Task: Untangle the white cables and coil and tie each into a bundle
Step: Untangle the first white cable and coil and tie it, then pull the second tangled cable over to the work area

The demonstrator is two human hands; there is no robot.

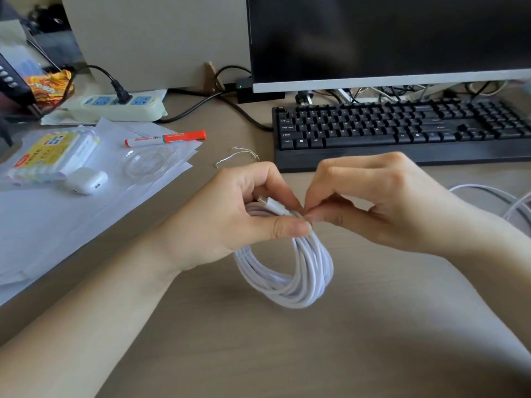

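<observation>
Tan desk (287, 354), papers (57, 219) lying at left. Left hand (230, 216) gripping coiled white cable (301, 277) above desk centre; right hand (382, 202) pinching at coil's top. Second white cable (494, 196) lying loose far right, beside black keyboard (402, 130).

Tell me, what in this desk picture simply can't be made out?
Head view:
- What the right hand pinches at the coiled white cable: too small, covered by fingertips.
- The coil's top: hidden inside the left hand.
- The second white cable: cut off by the right edge.
- Keyboard lettering: mostly blurred.
- The thin wire tie: too fine to judge.
</observation>
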